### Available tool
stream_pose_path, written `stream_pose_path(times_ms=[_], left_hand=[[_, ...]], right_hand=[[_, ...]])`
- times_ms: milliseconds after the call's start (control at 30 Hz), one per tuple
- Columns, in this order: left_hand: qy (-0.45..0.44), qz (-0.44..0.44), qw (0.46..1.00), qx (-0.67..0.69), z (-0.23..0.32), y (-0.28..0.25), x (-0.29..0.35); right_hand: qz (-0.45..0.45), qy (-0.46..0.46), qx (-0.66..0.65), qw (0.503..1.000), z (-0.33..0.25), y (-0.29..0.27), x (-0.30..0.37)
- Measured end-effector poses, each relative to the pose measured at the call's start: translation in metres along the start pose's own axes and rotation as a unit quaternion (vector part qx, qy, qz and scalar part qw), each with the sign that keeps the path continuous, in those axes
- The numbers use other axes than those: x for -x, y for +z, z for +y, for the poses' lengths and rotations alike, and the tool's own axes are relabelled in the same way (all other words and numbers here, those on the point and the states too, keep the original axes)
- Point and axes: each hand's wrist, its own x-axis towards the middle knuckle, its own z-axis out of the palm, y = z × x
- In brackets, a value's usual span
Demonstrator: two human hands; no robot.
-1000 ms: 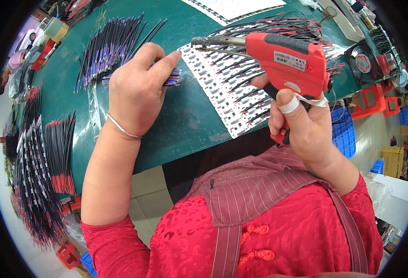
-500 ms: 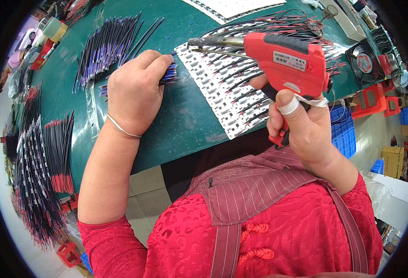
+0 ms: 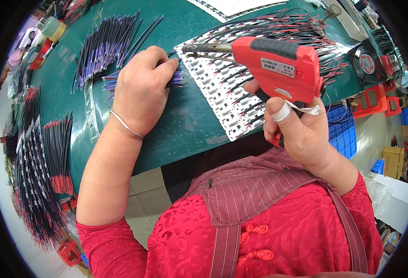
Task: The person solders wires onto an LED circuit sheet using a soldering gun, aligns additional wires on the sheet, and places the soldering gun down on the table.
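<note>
My left hand (image 3: 141,92) is closed around a small bundle of thin wires (image 3: 175,78) with blue ends, which stick out on both sides of the fist. In my right hand (image 3: 301,127) is a red soldering gun (image 3: 278,69) with a black top grip, its metal tip pointing left, close to the fingers of my left hand. White tape wraps the right thumb. Beneath the gun lies a white board of small parts (image 3: 218,102), with black and red wires (image 3: 268,28) laid in rows across it.
A larger pile of blue-ended wires (image 3: 104,48) lies on the green table (image 3: 176,134) behind my left hand. Bundles of black and red wires (image 3: 58,153) hang at the left edge. At the right are a small fan (image 3: 366,62) and a blue crate (image 3: 342,132). More white boards (image 3: 231,7) lie at the back.
The soldering gun has moved left and slightly down, bringing its tip nearer my left hand. My left hand, with the wires, has shifted a little to the right.
</note>
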Motion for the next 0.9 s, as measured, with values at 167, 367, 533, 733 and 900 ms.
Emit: stream_pose_path(times_ms=[167, 367, 533, 733, 900], left_hand=[[-0.002, 0.002, 1.0, -0.008, -0.0013, 0.0011, 0.0002], [0.005, 0.002, 1.0, -0.002, -0.0021, 0.001, -0.0006], [0.015, 0.004, 1.0, -0.007, -0.0024, 0.0014, -0.0009], [0.015, 0.002, 1.0, -0.007, -0.004, 0.0025, -0.0001], [0.017, 0.006, 1.0, -0.007, -0.004, 0.0028, -0.0005]], right_hand=[[0.01, 0.006, 0.015, 1.0, -0.0006, 0.0031, -0.0013], [0.01, -0.006, 0.051, 0.999, 0.0036, 0.0017, -0.0025], [0.007, -0.003, 0.054, 0.999, 0.0041, 0.0012, -0.0027], [0.001, -0.003, 0.039, 0.999, 0.001, 0.0049, -0.0037], [0.014, 0.004, 0.068, 0.998, 0.0064, 0.0016, -0.0029]])
